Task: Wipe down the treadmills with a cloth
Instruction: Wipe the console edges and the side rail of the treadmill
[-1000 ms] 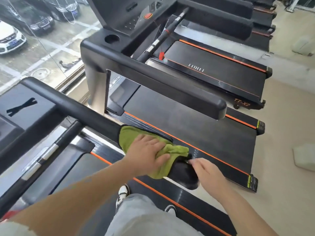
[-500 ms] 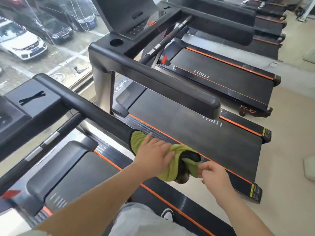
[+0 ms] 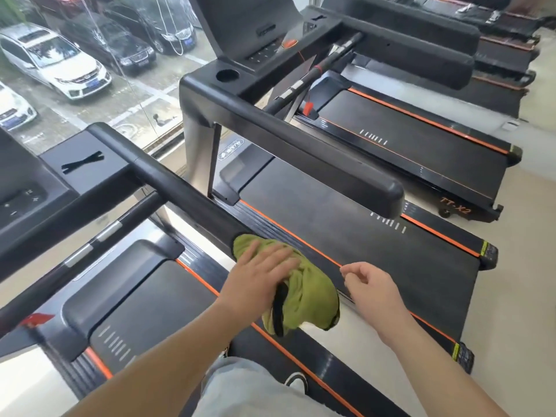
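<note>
A green cloth [image 3: 310, 296] is draped over the rear end of the black handrail [image 3: 180, 188] of the treadmill I stand on. My left hand [image 3: 258, 278] lies flat on top of the cloth and presses it onto the rail, fingers fairly straight. A fold of the cloth hangs down over the rail's tip, with a dark strip of rail showing through. My right hand [image 3: 370, 284] hovers just right of the cloth, fingers loosely curled, holding nothing and apart from the fabric. The treadmill's belt [image 3: 150, 296] with its orange edge lines runs below.
A second treadmill [image 3: 346, 236] stands close on the right, its thick handrail [image 3: 301, 152] at about the same height. More treadmills line up behind it. A glass wall [image 3: 90, 85] at the left overlooks parked cars. Beige floor [image 3: 517, 266] lies behind the decks.
My right hand has released the cloth's end and drawn away to the right. The cloth now hangs over the rail's tip. My left hand stays pressed on it.
</note>
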A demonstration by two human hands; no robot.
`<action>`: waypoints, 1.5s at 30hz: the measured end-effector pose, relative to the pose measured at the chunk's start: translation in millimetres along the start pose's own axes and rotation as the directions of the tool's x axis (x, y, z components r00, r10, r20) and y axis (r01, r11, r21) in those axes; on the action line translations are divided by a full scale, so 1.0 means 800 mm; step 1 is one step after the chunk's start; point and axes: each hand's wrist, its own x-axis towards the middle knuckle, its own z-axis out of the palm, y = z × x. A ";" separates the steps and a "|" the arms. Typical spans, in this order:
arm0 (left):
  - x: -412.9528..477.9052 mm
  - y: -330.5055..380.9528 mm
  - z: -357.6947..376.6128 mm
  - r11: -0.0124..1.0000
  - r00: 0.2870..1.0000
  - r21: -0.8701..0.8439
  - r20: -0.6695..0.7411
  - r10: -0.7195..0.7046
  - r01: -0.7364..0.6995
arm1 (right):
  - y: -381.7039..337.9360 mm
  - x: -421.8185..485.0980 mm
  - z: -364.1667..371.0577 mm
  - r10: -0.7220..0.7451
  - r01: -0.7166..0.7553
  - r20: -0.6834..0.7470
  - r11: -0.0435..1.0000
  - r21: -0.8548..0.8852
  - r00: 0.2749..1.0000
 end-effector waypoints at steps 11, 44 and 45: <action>-0.003 0.094 0.006 0.681 0.769 -0.404 0.101 -0.631 0.611 | -0.078 0.044 0.087 -0.282 0.313 0.155 0.918 -0.242 0.947; 0.068 -0.160 -0.015 -0.400 0.054 -0.759 0.494 -0.868 0.514 | -0.239 0.148 0.261 -0.126 0.214 0.242 0.898 -0.384 0.962; 0.071 -0.176 -0.015 -0.408 0.035 -0.787 0.476 -0.879 0.462 | -0.239 0.148 0.262 -0.125 0.206 0.231 0.907 -0.368 0.965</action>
